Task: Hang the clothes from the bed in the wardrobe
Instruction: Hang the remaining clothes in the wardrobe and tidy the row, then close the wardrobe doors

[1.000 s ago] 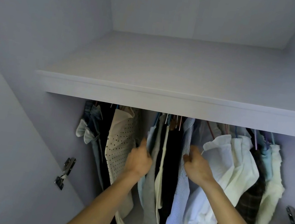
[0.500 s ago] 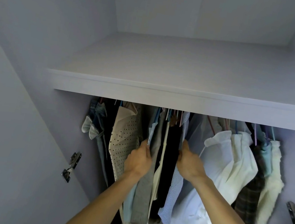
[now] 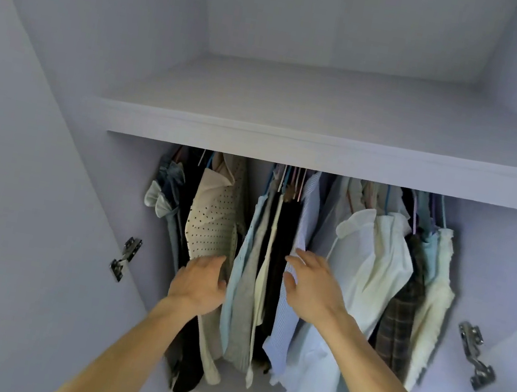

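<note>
Inside the pale wardrobe, several garments hang on hangers under a shelf (image 3: 325, 154). A cream dotted top (image 3: 215, 222) hangs left, a light blue shirt (image 3: 244, 262) and a black garment (image 3: 282, 251) in the middle, a striped shirt (image 3: 305, 224) and white shirts (image 3: 372, 266) to the right. My left hand (image 3: 199, 283) hovers with relaxed fingers in front of the dotted top and the blue shirt. My right hand (image 3: 314, 285) is spread flat in front of the striped shirt. Neither hand holds anything. The rail is hidden behind the shelf.
A plaid garment (image 3: 398, 322) and a fuzzy cream one (image 3: 437, 294) hang at the far right. Metal door hinges sit on the left wall (image 3: 125, 257) and the right wall (image 3: 473, 355). The shelf above holds nothing visible.
Both hands have let go of the middle garments and drawn back a little with fingers opened. The middle clothes hang closer together than a second ago.
</note>
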A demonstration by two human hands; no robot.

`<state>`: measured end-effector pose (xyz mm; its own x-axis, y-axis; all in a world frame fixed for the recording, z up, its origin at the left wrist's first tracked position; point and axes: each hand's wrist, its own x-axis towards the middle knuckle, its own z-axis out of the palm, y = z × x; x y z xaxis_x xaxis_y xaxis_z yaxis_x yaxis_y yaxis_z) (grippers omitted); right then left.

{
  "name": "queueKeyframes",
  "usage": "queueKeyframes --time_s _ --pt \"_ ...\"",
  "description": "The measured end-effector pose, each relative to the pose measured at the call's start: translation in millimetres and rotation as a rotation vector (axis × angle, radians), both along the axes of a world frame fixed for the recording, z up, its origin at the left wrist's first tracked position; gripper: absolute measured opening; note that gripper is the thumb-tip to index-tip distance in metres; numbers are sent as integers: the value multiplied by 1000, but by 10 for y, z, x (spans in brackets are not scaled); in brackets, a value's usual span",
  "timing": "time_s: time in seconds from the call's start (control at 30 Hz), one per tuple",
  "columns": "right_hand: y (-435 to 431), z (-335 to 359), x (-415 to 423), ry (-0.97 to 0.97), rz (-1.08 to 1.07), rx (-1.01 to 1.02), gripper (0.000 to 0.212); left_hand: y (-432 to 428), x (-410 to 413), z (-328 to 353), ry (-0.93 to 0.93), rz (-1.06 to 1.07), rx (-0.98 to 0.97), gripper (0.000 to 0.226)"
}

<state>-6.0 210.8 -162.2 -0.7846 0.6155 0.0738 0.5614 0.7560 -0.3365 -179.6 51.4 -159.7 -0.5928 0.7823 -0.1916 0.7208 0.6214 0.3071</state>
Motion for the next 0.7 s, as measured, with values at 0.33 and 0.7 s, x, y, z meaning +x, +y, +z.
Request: queueKeyframes --time_s 0.33,0.7 --pt "-1204 -216 1260 137 -13 111 34 -871 560 -283 177 -103 -66 58" --pt "-2426 -619 2732 -45 -145 -91 39 -1707 1909 -716 27 -248 -102 57"
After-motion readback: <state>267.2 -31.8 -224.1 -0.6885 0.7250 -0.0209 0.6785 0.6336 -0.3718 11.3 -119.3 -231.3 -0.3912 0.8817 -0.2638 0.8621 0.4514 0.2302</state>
